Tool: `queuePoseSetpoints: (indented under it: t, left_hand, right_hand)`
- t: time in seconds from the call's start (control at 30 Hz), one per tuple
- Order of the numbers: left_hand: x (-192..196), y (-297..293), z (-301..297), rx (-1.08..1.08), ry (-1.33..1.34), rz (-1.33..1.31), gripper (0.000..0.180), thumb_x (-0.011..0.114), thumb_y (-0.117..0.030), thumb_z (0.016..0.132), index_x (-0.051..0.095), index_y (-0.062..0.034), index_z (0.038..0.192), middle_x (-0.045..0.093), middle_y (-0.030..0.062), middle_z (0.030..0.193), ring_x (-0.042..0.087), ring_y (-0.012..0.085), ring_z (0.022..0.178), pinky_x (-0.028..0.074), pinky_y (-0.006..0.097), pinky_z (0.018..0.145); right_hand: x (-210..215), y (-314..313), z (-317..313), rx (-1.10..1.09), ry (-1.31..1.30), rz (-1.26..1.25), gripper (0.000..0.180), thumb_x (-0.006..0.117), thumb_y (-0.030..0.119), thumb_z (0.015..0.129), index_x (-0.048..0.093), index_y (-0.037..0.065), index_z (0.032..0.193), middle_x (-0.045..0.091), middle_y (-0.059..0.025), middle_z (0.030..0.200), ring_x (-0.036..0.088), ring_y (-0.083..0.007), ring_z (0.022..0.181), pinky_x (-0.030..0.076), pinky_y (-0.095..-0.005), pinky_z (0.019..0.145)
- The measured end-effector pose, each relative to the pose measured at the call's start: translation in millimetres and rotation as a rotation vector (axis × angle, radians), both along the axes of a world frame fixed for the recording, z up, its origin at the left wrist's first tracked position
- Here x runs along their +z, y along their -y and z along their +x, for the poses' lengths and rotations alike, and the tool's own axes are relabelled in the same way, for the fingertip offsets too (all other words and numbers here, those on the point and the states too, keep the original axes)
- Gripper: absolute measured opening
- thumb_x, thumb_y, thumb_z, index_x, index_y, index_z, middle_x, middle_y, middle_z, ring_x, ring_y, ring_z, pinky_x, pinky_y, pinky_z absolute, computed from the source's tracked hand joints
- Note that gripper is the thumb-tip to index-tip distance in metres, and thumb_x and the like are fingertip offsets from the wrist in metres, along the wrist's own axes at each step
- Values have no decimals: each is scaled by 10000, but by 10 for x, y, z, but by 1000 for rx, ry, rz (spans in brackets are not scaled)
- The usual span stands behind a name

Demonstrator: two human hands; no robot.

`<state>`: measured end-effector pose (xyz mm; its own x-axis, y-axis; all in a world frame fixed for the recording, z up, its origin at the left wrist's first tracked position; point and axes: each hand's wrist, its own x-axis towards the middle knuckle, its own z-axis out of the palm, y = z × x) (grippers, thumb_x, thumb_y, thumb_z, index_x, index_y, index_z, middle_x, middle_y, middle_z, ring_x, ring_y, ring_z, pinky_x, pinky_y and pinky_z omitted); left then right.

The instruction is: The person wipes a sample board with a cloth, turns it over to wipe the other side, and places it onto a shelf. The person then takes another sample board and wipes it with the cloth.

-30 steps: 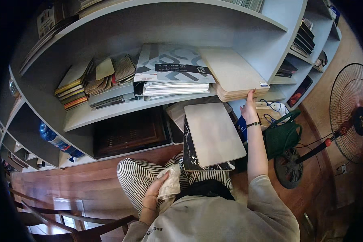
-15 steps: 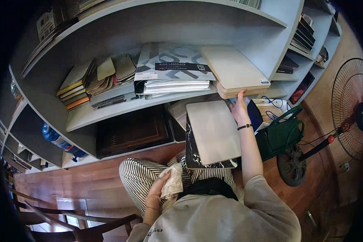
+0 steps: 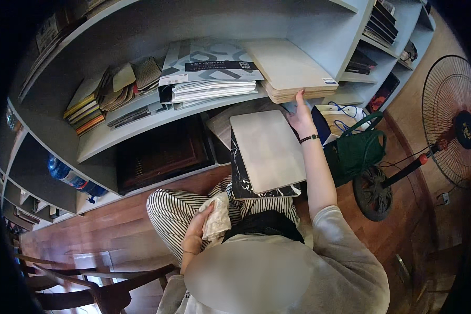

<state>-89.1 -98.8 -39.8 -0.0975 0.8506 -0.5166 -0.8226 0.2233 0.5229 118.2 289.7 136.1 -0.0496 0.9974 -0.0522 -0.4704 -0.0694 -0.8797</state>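
My left hand, at my lap, is closed around a crumpled white cloth. My right arm reaches forward to the shelf. A digit of my right hand presses the front edge of a stack of beige sample boards. The hand looks open, with the digits apart; some of them are partly hidden. Between my arms a beige board lies on a black marble-patterned board over my lap. Left of the stack sits a thick grey patterned binder full of white sheets.
Sample books lean farther left on the shelf. A blue water bottle lies in a lower compartment. Right of my forearm stand a green bag and a box with blue cord. A standing fan is far right, a wooden chair lower left.
The view has shifted, so shelf and boards appear higher and farther left. My right hand stays at the stack's edge, and my left hand still holds the cloth.
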Motion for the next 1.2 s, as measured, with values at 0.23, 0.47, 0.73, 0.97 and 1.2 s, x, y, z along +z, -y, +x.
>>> queuePoseSetpoints:
  t: [0.23,0.47,0.73,0.97,1.2]
  left_hand:
    - [-162,-59,-52,48,41,46,445,640,-205,938,544,23,1308,647,92,1205,643,201,1042,521,299,891]
    - [22,-68,26,43,-30,-15,387,643,-159,936,570,13,1275,665,103,1162,662,211,1001,544,310,858]
    - [-20,-139,-31,-3,64,-62,374,650,-155,933,574,2,1264,676,113,1130,683,228,957,573,340,811]
    - [570,-329,148,133,58,103,491,599,-298,967,494,-20,1358,650,100,1200,664,233,1010,559,348,851]
    - [964,-1065,932,-13,-290,251,454,598,-253,970,513,-1,1337,593,102,1281,588,203,1151,472,315,978]
  right_hand:
    - [256,508,-398,-841,793,859,762,560,244,951,103,12,1516,109,-270,1576,71,-446,1463,72,-584,1161]
    - [466,93,-487,-915,848,1119,613,465,230,968,223,12,1487,131,-254,1582,58,-480,1458,52,-586,1156]
    - [455,93,-492,-858,834,1112,544,449,178,977,270,-12,1454,192,-262,1561,81,-472,1455,33,-568,1165]
    - [-205,1151,-90,-366,576,1089,525,457,207,1007,278,-20,1445,255,-215,1554,217,-352,1451,156,-470,1181]
    - [-1002,2185,616,490,49,-39,509,569,223,980,396,-14,1397,478,-157,1391,450,-279,1298,334,-392,1089]
